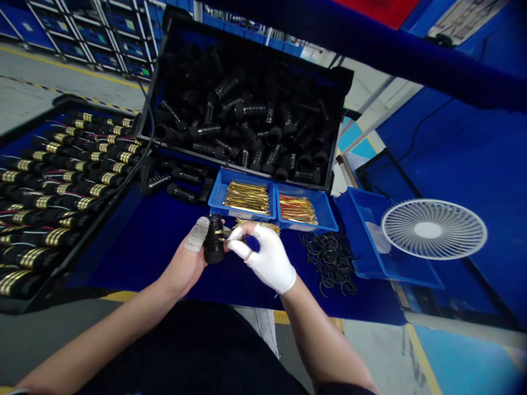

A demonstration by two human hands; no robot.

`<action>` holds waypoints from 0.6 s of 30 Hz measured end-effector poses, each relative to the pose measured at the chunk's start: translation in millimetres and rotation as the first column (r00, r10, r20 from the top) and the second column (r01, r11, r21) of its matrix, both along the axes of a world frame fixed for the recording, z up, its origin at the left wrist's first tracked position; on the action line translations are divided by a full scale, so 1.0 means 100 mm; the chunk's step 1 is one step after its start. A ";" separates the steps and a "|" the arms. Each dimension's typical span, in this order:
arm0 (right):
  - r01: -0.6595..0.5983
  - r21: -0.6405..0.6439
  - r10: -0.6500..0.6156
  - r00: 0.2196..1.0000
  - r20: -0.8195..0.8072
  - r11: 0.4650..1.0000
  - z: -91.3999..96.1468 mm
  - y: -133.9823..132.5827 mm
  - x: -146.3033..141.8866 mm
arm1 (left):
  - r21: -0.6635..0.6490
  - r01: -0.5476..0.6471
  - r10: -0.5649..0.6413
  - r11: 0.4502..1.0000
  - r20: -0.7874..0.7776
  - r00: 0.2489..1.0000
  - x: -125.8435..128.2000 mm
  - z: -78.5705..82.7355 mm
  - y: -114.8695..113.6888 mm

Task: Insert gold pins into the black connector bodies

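My left hand (190, 258), with a white cot on the thumb, is closed around a black cylindrical connector body (214, 240), held upright above the blue table. In a white glove, my right hand (265, 255) pinches a thin gold pin (224, 239) against the side of that connector. A few more gold pins (259, 225) show just behind the right hand's fingers. Just beyond my hands sit two small blue bins, one with gold pins (247, 197) and one with gold pins with red (297, 209).
A big black crate of ribbed black connector parts (247, 126) stands at the back. A black tray of connectors with gold bands and wires (61, 186) fills the left. Black rubber rings (331, 258) lie to the right, beside a blue bin (366, 241) and a white fan (434, 229).
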State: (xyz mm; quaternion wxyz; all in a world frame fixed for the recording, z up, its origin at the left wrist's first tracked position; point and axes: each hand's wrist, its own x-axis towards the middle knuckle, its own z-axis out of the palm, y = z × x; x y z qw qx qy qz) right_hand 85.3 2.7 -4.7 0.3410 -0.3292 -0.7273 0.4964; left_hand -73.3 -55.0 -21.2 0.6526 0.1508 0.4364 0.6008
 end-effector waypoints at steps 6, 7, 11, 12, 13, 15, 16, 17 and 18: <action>0.093 0.044 -0.097 0.991 0.091 0.995 -0.13 -0.08 -0.03 | 0.124 0.054 -0.017 0.991 -0.283 0.959 0.01 -0.06 -0.04; 0.096 0.057 -0.101 0.990 0.096 0.994 -0.14 -0.09 -0.02 | 0.149 0.072 -0.006 0.986 -0.402 0.916 -0.01 -0.06 -0.05; 0.067 0.036 -0.069 0.997 0.045 0.997 -0.18 -0.13 -0.01 | 0.203 0.166 0.030 0.965 -0.713 0.700 -0.01 -0.04 -0.07; 0.073 0.018 -0.074 0.997 0.025 0.997 -0.20 -0.14 0.00 | 0.211 0.161 0.033 0.964 -0.698 0.715 0.00 -0.03 -0.07; 0.087 0.010 -0.087 0.996 0.005 0.996 -0.23 -0.14 0.01 | 0.214 0.137 0.036 0.967 -0.649 0.760 0.01 -0.02 -0.07; 0.143 0.021 -0.142 0.989 -0.034 0.990 -0.28 -0.13 0.06 | 0.170 0.072 0.016 0.983 -0.467 0.884 0.03 0.00 -0.05; 0.189 0.011 -0.188 0.980 -0.064 0.982 -0.31 -0.12 0.09 | 0.129 0.050 -0.001 0.990 -0.354 0.935 0.03 0.02 -0.04; 0.246 -0.026 -0.247 0.963 -0.108 0.969 -0.34 -0.10 0.14 | 0.084 0.039 -0.018 0.996 -0.242 0.970 0.01 0.03 -0.03; 0.313 -0.091 -0.324 0.932 -0.161 0.945 -0.37 -0.08 0.19 | 0.039 0.045 -0.039 0.998 -0.140 0.989 -0.01 0.04 -0.02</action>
